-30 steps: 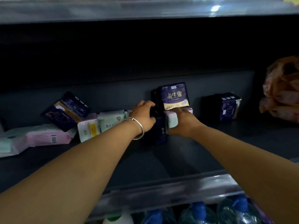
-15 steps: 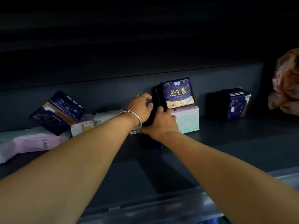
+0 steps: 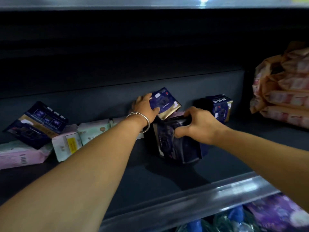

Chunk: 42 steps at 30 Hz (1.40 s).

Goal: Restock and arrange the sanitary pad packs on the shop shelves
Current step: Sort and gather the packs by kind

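Note:
On the dark shelf [image 3: 117,178], my left hand [image 3: 145,108], with a silver bangle on the wrist, grips a navy and gold pad pack [image 3: 167,104] tilted against the back wall. My right hand [image 3: 199,124] grips the top of a dark navy pack [image 3: 172,144] that leans forward in the middle of the shelf. A third navy pack [image 3: 219,106] stands upright to the right. At the left lie another navy pack [image 3: 36,123], a pink pack [image 3: 18,156] and pale green and white packs [image 3: 80,136], all askew.
A bundle of orange and pink wrapped goods [image 3: 284,87] fills the shelf's right end. The clear price rail [image 3: 192,203] runs along the front edge. Below it show blue-capped bottles [image 3: 232,220] and a purple pack [image 3: 277,213]. Another shelf edge [image 3: 150,2] sits overhead.
My left hand has moved up onto the navy and gold pack and tipped it over. My right hand has shifted right and pulled the dark navy pack forward, covering the pale pack beneath.

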Tool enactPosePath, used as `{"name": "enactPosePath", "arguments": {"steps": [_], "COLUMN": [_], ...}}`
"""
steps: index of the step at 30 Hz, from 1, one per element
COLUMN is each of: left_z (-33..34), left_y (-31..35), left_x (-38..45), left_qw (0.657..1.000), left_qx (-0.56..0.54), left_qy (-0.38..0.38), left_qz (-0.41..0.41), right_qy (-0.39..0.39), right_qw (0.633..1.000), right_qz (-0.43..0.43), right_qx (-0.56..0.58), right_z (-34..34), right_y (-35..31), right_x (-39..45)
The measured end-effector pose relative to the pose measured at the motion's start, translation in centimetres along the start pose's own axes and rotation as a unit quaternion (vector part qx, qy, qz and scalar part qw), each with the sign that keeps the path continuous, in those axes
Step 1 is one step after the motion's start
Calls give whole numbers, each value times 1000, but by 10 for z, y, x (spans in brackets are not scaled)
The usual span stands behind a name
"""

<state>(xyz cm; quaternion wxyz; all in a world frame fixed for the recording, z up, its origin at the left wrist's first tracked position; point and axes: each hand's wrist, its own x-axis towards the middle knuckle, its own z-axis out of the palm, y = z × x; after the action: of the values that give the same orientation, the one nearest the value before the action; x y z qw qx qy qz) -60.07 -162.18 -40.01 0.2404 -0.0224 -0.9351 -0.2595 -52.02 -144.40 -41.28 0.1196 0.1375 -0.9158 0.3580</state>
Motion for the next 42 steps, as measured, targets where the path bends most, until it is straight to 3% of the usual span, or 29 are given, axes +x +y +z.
{"name": "enactPosePath", "arguments": {"steps": [5, 9, 13, 18, 21, 29, 42], "left_z": [22, 38, 56, 63, 71, 88, 50], "left_y": [2, -7, -18, -9, 1, 28, 61], "left_x": [12, 12, 12, 6, -1, -10, -80], "left_qw": [992, 984, 982, 989, 986, 970, 983], "left_qx": [-75, -67, -99, -74, -119, -120, -72], "left_qy": [20, 7, -6, 32, 50, 58, 95], "left_qz": [-99, -168, -164, -125, -104, -204, -138], "right_qy": [16, 44, 77, 116, 112, 90, 164], "right_qw": [1000, 998, 993, 986, 987, 987, 980], "right_qz": [25, 29, 32, 55, 73, 95, 73], "right_qx": [-2, -45, -85, -109, -94, -93, -89], "right_z": [-29, -26, -16, -6, -2, 4, -23], "right_y": [24, 41, 52, 65, 70, 74, 55], "right_x": [-1, 4, 7, 12, 13, 17, -42]}}
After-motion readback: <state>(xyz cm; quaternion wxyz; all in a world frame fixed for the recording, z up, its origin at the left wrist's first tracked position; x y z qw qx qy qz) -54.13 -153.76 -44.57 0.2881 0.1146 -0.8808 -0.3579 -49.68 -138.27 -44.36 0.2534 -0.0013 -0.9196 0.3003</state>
